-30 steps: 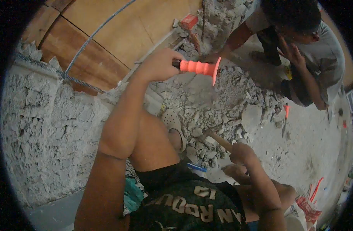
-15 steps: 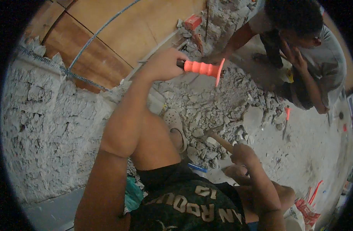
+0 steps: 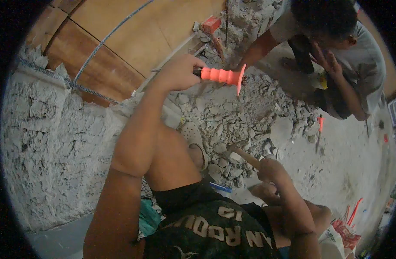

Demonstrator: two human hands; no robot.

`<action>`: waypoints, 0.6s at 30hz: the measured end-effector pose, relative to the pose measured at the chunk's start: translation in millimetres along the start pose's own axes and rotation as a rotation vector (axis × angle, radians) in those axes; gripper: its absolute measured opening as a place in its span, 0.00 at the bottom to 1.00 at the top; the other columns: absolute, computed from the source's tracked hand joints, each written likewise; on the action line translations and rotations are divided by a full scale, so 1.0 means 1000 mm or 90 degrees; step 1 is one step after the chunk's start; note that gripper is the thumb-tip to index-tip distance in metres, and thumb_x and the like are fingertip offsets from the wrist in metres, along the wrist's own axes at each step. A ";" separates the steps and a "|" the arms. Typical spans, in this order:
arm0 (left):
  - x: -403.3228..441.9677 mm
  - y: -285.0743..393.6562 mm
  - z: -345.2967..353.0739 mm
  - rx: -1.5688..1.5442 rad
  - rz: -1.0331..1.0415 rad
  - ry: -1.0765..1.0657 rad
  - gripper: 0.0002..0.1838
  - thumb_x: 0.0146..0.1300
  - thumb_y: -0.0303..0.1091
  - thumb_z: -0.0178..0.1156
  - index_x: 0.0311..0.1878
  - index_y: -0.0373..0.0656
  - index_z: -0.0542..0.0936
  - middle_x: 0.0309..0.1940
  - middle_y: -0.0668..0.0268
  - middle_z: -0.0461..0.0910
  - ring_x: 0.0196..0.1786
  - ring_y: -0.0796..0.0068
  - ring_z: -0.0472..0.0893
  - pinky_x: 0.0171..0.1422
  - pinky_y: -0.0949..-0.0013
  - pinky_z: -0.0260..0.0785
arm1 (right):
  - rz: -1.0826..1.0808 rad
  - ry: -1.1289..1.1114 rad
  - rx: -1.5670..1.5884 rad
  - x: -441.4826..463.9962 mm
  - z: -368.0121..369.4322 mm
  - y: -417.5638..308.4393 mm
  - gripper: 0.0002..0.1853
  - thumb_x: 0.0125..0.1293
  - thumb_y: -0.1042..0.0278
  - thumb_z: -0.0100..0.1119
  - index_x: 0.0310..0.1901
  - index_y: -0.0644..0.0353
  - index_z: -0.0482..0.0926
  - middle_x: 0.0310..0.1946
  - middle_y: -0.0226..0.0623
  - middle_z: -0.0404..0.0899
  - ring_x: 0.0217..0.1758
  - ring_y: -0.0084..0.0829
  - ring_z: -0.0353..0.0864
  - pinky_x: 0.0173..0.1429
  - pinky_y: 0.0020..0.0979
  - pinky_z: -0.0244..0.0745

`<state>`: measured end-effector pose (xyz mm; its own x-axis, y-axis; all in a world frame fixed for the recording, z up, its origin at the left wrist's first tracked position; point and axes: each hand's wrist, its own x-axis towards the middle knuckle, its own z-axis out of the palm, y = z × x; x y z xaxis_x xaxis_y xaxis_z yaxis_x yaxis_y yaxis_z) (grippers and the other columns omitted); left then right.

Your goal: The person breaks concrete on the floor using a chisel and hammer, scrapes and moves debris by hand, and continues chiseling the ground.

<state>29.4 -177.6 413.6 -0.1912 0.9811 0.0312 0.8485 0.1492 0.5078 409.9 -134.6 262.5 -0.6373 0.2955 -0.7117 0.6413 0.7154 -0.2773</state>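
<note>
My left hand (image 3: pixel 183 72) is closed round the dark shaft end of a chisel (image 3: pixel 219 75), whose orange ribbed grip and round guard point to the right, above the broken concrete. Lower right, my right hand (image 3: pixel 272 171) grips the wooden handle of a hammer (image 3: pixel 246 158). The hammer's head lies low against the rubble (image 3: pixel 232 125) and is hard to make out. My two hands are well apart, and the hammer does not touch the chisel.
A person (image 3: pixel 357 64) crouches at the upper right, one arm reaching behind the chisel. A rough chipped wall (image 3: pixel 47 151) stands at the left under a bent metal bar (image 3: pixel 103 42). An orange-handled tool (image 3: pixel 320 129) and a blue object (image 3: pixel 220 187) lie on the floor.
The view shifts slightly and then back. My hands keep their holds on the chisel and the hammer. The other person's head and reaching arm have moved slightly left.
</note>
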 end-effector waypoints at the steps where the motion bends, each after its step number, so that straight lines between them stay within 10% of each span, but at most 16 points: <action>1: 0.000 0.001 0.000 -0.011 0.004 -0.004 0.14 0.49 0.38 0.68 0.39 0.44 0.84 0.30 0.55 0.83 0.32 0.59 0.79 0.39 0.61 0.69 | 0.002 0.006 -0.005 0.000 0.000 0.000 0.12 0.51 0.64 0.61 0.31 0.65 0.82 0.28 0.50 0.83 0.34 0.47 0.84 0.40 0.44 0.79; 18: -0.004 0.010 -0.004 -0.002 -0.050 -0.018 0.13 0.50 0.37 0.67 0.40 0.43 0.85 0.26 0.57 0.83 0.29 0.66 0.78 0.36 0.63 0.68 | 0.026 0.035 0.008 0.005 0.018 0.012 0.12 0.51 0.62 0.62 0.32 0.61 0.82 0.29 0.48 0.83 0.35 0.47 0.84 0.42 0.44 0.79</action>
